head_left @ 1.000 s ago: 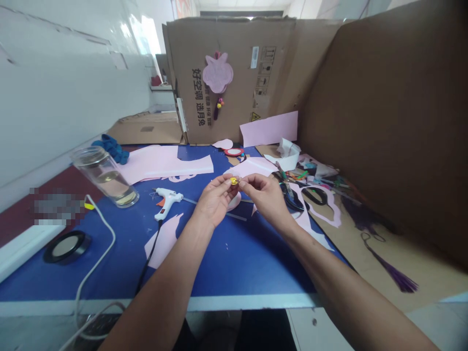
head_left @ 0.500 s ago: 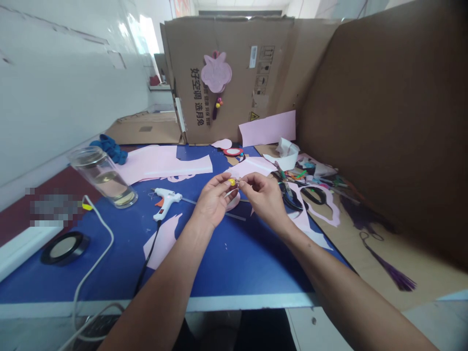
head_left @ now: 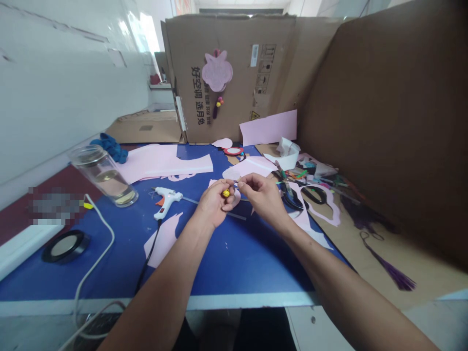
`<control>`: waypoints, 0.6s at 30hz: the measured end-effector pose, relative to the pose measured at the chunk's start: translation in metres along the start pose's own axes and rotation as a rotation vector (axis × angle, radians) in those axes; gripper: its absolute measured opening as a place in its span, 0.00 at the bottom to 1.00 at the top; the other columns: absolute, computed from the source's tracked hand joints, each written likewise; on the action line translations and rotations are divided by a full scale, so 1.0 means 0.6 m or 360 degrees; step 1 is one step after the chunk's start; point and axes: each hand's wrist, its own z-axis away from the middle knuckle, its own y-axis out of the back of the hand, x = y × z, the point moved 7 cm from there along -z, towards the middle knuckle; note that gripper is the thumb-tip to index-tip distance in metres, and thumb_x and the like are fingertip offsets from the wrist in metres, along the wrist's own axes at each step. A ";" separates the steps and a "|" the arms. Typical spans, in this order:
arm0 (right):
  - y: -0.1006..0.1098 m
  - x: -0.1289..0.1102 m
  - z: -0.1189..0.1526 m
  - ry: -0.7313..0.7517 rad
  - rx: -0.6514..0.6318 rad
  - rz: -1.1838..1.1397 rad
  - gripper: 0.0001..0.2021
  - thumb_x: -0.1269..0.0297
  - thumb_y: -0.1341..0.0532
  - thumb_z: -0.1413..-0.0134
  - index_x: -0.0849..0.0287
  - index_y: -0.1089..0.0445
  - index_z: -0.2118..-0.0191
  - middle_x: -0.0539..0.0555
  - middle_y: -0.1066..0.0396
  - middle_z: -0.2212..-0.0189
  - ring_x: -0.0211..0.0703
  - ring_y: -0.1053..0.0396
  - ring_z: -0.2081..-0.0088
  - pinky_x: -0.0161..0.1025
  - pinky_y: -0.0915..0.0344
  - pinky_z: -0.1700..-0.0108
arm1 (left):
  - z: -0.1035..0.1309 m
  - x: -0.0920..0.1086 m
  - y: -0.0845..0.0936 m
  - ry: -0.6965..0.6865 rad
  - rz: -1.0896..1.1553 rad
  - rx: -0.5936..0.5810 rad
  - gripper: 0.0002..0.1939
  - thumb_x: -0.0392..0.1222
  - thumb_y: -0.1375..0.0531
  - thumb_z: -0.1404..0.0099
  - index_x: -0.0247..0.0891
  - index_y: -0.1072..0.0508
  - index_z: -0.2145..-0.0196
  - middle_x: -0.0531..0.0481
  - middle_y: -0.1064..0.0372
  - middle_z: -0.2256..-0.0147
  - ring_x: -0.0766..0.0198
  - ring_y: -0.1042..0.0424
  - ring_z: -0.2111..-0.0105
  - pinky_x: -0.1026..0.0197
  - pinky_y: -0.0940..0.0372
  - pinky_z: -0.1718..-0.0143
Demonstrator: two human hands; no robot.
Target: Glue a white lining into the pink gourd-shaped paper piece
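Note:
A small yellow bell lies in the curled fingers of my left hand, palm turned upward. My right hand is close beside it, thumb and forefinger pinched together. A thin dark strand seems to run between the two hands' fingertips; what exactly the right fingers grip is too small to make out. Just beyond and under the hands are pink paper pieces. To the left of my left hand, a white glue gun lies on the blue tabletop.
At left stand a glass of pale liquid and a roll of black tape. Scissors and paper scraps lie at right, with a purple tassel farther out. Cardboard walls rise behind and at right.
My left hand has rolled its palm upward and curled its fingers, so the yellow bell now sits lower, in the fingers. The right hand keeps its pinch almost in place.

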 end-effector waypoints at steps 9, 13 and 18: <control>0.003 0.004 -0.006 -0.0104 0.0007 -0.0122 0.11 0.54 0.33 0.43 0.56 0.24 0.69 0.50 0.27 0.73 0.42 0.34 0.70 0.41 0.38 0.65 | 0.005 0.006 -0.010 -0.0213 -0.0293 -0.0082 0.06 0.37 0.33 0.33 0.38 0.25 0.58 0.59 0.38 0.75 0.76 0.47 0.84 0.72 0.59 0.86; 0.000 0.006 -0.006 -0.0111 -0.0003 -0.0137 0.11 0.54 0.33 0.43 0.56 0.24 0.69 0.51 0.26 0.72 0.42 0.34 0.70 0.41 0.38 0.65 | 0.002 0.006 -0.004 -0.0224 -0.0332 -0.0016 0.05 0.36 0.32 0.32 0.38 0.26 0.62 0.60 0.40 0.77 0.77 0.49 0.85 0.72 0.59 0.86; 0.000 0.006 -0.005 -0.0122 -0.0007 -0.0115 0.11 0.53 0.33 0.43 0.55 0.24 0.69 0.51 0.26 0.72 0.42 0.34 0.70 0.40 0.38 0.66 | 0.000 0.006 -0.003 -0.0220 -0.0305 -0.0026 0.09 0.38 0.29 0.35 0.38 0.25 0.62 0.60 0.39 0.77 0.77 0.48 0.85 0.72 0.60 0.85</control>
